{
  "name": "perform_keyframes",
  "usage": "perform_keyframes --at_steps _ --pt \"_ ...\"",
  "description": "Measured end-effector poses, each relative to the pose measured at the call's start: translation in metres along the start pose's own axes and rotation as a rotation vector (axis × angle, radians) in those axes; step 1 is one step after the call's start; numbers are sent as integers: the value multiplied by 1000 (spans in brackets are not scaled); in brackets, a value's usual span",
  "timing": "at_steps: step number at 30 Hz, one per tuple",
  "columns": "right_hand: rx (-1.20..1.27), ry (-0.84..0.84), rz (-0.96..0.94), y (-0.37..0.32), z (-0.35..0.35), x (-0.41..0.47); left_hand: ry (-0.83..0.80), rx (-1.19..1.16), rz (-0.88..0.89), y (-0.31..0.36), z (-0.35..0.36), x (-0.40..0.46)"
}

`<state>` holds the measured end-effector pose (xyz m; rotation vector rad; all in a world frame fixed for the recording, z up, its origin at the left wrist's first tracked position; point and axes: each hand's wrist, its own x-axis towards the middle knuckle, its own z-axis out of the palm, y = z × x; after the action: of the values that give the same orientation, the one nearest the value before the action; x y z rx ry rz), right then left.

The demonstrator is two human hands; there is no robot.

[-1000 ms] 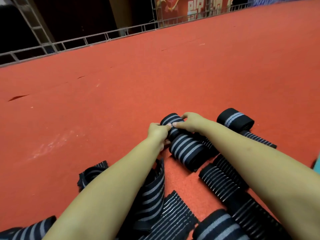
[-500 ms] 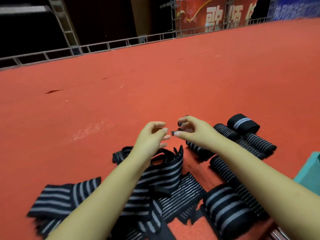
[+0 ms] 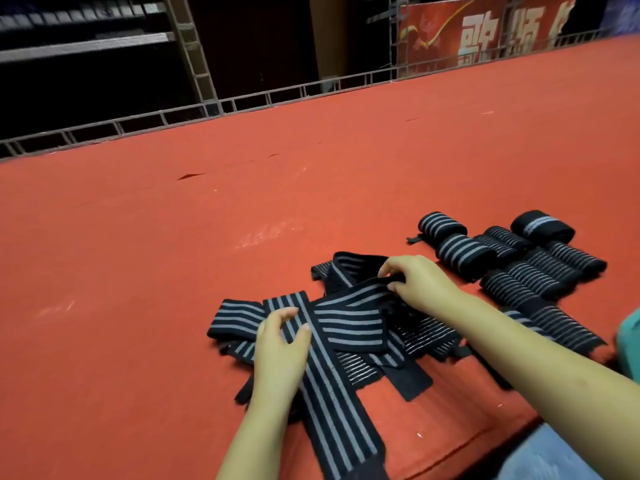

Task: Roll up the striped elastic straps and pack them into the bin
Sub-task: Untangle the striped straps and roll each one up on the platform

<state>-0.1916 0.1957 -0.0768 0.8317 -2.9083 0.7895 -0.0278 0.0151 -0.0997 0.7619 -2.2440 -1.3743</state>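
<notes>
A heap of loose black straps with grey stripes (image 3: 349, 323) lies on the red carpet in front of me. My right hand (image 3: 419, 282) pinches the black end of one strap at the top of the heap. My left hand (image 3: 280, 344) hovers over a long strap (image 3: 332, 393) that runs toward me, with fingers loosely curled and thumb spread; it holds nothing. Several rolled straps (image 3: 464, 251) lie in a row to the right, apart from both hands. A teal bin (image 3: 630, 337) shows only as a sliver at the right edge.
The red carpet (image 3: 173, 271) stretches wide to the left and ahead. A metal truss rail (image 3: 242, 102) borders its far edge, with dark space behind. A red banner (image 3: 485, 36) hangs at the back right. Blue fabric (image 3: 554, 459) sits at the bottom right.
Both hands left the rolled strap on the right and came back to the loose heap. My right hand took hold of a strap end. The view tilted up and left.
</notes>
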Motion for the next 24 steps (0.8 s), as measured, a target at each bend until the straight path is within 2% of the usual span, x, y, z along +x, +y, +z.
perform_keyframes --at_steps 2,4,11,14,18,19,21,24 --pt "42 1 6 -10 0 -4 -63 233 -48 -14 -1 3" --pt "61 -15 20 -15 2 -9 -149 342 -147 -21 3 3" --pt "74 -23 64 -14 4 -17 -40 188 -143 -27 2 13" --pt "50 -15 68 -12 -2 -18 -13 101 -61 -14 -1 13" --pt "39 141 54 -19 -8 -20 44 147 252 32 -16 4" --pt "117 166 74 -25 -12 -21 56 146 339 45 -21 1" --pt "508 69 203 -44 -23 -21 71 105 491 70 -32 -3" --pt "1168 -332 382 -67 -35 -18 -13 -41 629 97 -42 -10"
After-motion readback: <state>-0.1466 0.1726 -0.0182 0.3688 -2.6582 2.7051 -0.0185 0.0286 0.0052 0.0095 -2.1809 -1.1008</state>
